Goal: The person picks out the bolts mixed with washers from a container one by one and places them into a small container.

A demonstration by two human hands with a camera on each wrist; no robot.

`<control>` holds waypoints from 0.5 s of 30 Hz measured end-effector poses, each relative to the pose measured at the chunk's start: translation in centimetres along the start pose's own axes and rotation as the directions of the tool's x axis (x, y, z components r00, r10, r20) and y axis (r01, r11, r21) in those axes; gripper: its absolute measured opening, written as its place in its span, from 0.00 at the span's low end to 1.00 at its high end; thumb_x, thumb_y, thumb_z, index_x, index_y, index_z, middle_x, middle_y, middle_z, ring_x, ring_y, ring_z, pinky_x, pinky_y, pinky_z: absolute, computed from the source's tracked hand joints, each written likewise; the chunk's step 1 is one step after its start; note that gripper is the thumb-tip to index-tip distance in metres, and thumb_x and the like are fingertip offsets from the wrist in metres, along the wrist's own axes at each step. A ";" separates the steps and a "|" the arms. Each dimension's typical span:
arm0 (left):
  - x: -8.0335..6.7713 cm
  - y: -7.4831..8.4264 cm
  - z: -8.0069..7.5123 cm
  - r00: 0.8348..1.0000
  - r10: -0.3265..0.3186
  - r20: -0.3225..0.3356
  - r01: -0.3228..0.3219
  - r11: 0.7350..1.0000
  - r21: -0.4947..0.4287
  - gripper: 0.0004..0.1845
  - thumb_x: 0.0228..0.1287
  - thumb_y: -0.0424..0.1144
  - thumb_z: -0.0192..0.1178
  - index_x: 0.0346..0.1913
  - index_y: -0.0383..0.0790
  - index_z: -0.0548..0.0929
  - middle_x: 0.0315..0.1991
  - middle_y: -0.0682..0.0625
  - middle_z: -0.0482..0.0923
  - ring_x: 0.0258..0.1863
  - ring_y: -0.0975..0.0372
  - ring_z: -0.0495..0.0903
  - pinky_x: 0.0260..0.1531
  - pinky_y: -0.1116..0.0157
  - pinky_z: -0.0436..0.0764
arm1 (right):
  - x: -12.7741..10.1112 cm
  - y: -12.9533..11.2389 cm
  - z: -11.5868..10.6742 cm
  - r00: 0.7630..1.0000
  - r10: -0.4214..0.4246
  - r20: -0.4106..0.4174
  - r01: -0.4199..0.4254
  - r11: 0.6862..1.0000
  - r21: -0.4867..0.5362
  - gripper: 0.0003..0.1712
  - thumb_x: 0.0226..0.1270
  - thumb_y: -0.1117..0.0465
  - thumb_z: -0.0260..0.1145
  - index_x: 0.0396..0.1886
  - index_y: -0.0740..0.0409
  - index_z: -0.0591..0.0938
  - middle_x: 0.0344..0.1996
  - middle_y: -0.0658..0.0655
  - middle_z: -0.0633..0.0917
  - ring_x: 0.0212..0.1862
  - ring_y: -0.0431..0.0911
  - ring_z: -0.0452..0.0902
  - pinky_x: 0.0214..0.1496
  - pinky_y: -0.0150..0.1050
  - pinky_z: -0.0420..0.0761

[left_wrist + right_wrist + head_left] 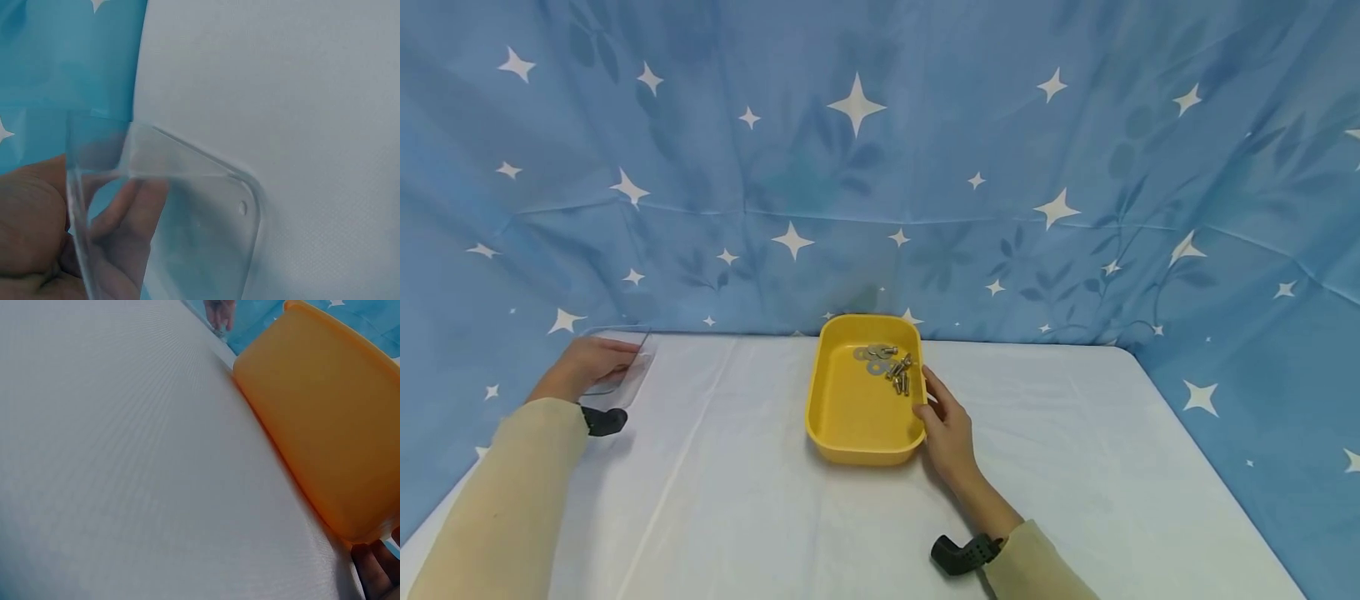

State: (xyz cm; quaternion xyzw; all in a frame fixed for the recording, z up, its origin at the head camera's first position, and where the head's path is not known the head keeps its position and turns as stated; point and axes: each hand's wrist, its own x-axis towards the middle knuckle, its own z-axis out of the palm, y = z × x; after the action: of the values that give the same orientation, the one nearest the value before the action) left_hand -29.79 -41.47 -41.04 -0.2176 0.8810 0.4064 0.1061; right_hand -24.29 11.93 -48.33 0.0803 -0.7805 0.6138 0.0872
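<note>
At the left end of the table my left hand (pixel 597 362) holds a clear plastic box (pixel 206 237) by its wall; in the left wrist view the fingers show through the see-through plastic. My right hand (pixel 950 433) grips the right side of a yellow tray (pixel 850 421), thumb near the rim. The right wrist view shows fingertips (pixel 374 569) at the tray's lower edge. Inside the tray, several metal screws (pixel 901 379) and flat washers (pixel 876 365) lie toward the back right.
A white cloth (pixel 737 500) covers the table. Behind it hangs a blue curtain (pixel 925 167) with white stars, which meets the table's back edge close to the tray and the clear box. Black bands (pixel 966 554) sit on both wrists.
</note>
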 end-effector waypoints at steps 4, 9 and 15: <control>-0.7 0.6 0.2 0.998 0.048 0.034 -0.048 0.999 -0.012 0.32 0.74 0.44 0.58 0.72 0.26 0.67 0.73 0.28 0.61 0.33 0.77 0.76 0.41 0.70 0.89 | 0.0 0.0 0.0 1.000 -0.006 0.001 0.006 1.000 0.003 0.34 0.71 0.67 0.57 0.76 0.48 0.68 0.71 0.60 0.75 0.67 0.57 0.77 0.66 0.51 0.81; -1.2 1.5 1.1 0.993 0.108 0.057 -0.107 0.994 -0.022 0.31 0.75 0.43 0.57 0.72 0.26 0.68 0.74 0.28 0.62 0.32 0.81 0.77 0.51 0.65 0.88 | 0.1 0.2 0.0 1.000 -0.017 0.004 0.017 1.000 0.008 0.33 0.72 0.67 0.57 0.76 0.48 0.69 0.71 0.61 0.75 0.67 0.57 0.77 0.66 0.51 0.81; -2.4 2.5 2.2 0.987 0.147 0.069 -0.145 0.989 -0.039 0.28 0.77 0.40 0.54 0.72 0.25 0.68 0.72 0.29 0.65 0.34 0.82 0.76 0.48 0.69 0.88 | 0.1 0.1 0.0 1.000 -0.010 0.005 0.010 1.000 0.011 0.34 0.72 0.67 0.57 0.76 0.48 0.68 0.71 0.60 0.75 0.68 0.57 0.77 0.67 0.52 0.80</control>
State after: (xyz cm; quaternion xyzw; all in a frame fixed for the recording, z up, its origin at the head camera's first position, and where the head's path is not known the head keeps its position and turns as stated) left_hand -28.81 -37.65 -39.94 -0.1394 0.8833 0.4353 0.1040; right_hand -24.43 11.96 -48.45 0.0860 -0.7769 0.6175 0.0878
